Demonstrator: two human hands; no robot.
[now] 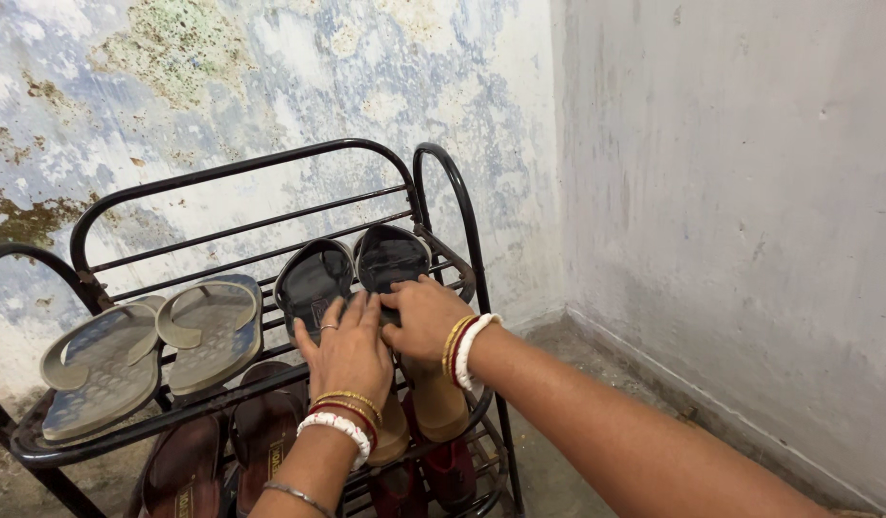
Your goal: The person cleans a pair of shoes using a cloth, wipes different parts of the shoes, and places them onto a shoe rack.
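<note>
Black sandals (352, 273) on the rack's top shelf (127, 430), both hands on them.
Left hand (350, 350) lies flat, fingers apart; right hand (424, 317) presses, clamping nothing; pair looks seated, only straightening left.

Location type: a home — specifically a bare corner used for footwear storage. A black metal shoe rack (261, 173) is standing in the corner, and everyday household footwear is resting on it: grey flip-flops (155, 350) on the rack's top tier, dark sandals (352, 273) beside them, brown sandals (222, 451) on the tier below. Behind the rack, blue wall paint (270, 86) is peeling and staining; right of the rack, a plain grey plaster wall (740, 211) is meeting a concrete floor (568, 422).
</note>
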